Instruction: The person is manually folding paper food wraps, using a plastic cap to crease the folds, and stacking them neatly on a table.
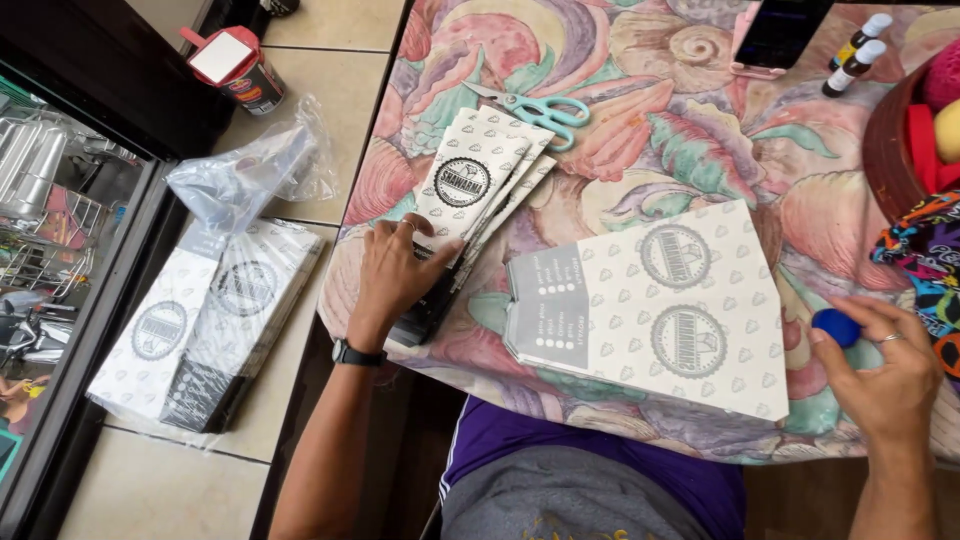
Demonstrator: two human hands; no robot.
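on the desk [620,150], left edge: left hand [395,275] lies flat, fingers spread, pressing the near end of a fanned stack of paper bags [475,185]. no pinch, palm down on top of it. stack's long axis runs diagonally from the hand up and right toward the teal scissors [540,108], which sit just beside its far end. bags are white with a small grey repeat pattern and a round dark emblem mid-face; the lower end under the hand looks dark grey.

right hand [885,375] at the desk's right edge, fingers curled around a small blue round object [836,327], thumb and fingertips closed on it. ring on one finger.

between the hands: a larger flat bag [650,305], same print, two round emblems, grey panel on its left end, lying slightly tilted, long axis roughly left-right. not touched by either hand.

floor, left of desk: more bag stacks in clear plastic wrap [205,320]. far side of desk: phone [775,35], two small bottles [858,48].
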